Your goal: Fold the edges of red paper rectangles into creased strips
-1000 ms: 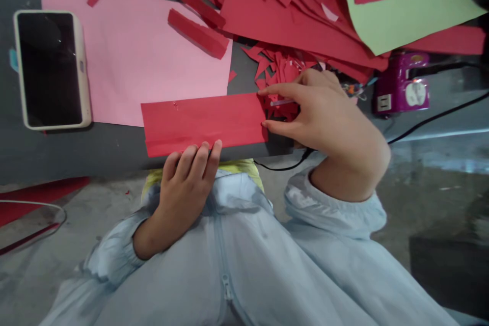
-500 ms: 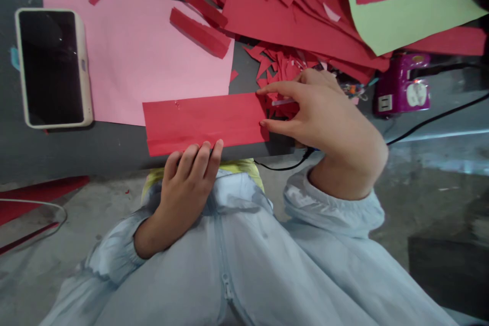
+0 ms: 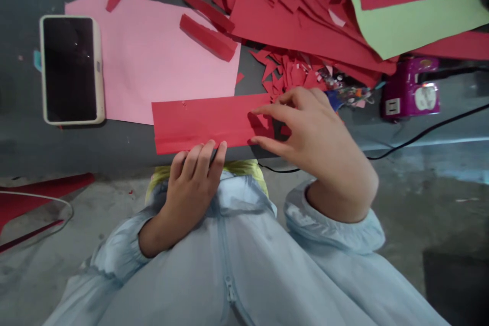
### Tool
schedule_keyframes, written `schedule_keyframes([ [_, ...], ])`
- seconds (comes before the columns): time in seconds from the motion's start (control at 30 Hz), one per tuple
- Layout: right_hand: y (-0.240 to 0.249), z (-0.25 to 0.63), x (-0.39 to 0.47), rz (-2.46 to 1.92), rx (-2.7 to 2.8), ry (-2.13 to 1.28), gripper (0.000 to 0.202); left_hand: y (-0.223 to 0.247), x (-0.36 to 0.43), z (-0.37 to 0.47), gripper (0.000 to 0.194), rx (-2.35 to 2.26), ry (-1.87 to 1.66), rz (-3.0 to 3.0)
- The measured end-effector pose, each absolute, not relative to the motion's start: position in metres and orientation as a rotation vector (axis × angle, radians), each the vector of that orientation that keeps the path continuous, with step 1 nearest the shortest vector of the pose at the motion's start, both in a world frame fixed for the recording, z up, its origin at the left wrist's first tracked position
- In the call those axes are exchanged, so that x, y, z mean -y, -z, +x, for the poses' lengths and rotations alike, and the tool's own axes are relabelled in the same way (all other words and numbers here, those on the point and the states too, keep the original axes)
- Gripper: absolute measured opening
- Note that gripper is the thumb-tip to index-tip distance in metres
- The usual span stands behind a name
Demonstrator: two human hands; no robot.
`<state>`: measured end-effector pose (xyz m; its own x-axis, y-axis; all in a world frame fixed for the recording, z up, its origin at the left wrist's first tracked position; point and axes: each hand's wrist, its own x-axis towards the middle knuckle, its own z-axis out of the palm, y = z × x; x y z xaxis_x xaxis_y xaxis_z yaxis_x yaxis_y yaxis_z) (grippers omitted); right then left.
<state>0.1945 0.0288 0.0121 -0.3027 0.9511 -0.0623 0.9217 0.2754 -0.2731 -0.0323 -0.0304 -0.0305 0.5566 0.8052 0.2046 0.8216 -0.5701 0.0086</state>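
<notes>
A folded red paper strip [image 3: 210, 118] lies lengthwise along the front edge of the dark table, its left part over a pink sheet [image 3: 145, 61]. Along its lower edge a crease runs from side to side. My left hand [image 3: 193, 175] rests its outstretched fingertips on that near edge, about the middle. Over the strip's right end is my right hand [image 3: 317, 135], thumb and forefinger apart, with nothing visible between them. Its other fingers are curled and partly hidden. Small red paper scraps [image 3: 296, 71] are heaped just beyond the right hand.
On the left lies a phone [image 3: 71, 71] in a pale case. A pile of red paper [image 3: 305, 25] and a green sheet [image 3: 412, 25] cover the back right. At the right stands a purple power adapter [image 3: 410, 89] with a black cable [image 3: 431, 130]. Red paper [image 3: 46, 193] shows below the table.
My right hand has shifted left and nearer over the strip's end. A thin pale piece seen by its fingers before is no longer visible. The whole view has shifted slightly; my left hand stays on the strip.
</notes>
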Motion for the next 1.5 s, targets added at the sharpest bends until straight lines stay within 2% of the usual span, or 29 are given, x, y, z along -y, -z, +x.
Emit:
schedule_keyframes([
  [0.33, 0.001, 0.206, -0.02, -1.785, 2.401, -0.374, 0.039, 0.029, 0.03, -0.034, 0.042, 1.396, 0.298, -2.671],
  [0.97, 0.005, 0.202, -0.019, -1.792, 2.268, -0.521, 0.018, 0.034, 0.032, -0.052, 0.048, 1.469, 0.276, -2.695],
  [1.13, -0.002, 0.195, -0.006, -1.759, 2.333, -0.327, 0.021, 0.035, 0.035, -0.057, 0.049, 1.462, 0.288, -2.706],
  [1.37, 0.0, 0.158, 0.022, -1.547, 2.604, -0.301, 0.039, 0.038, 0.035, -0.052, 0.05, 1.407, 0.264, -2.628],
  [1.5, 0.008, 0.142, 0.034, -1.661, 2.622, -0.192, 0.044, 0.04, 0.036, -0.049, 0.051, 1.389, 0.306, -2.552],
])
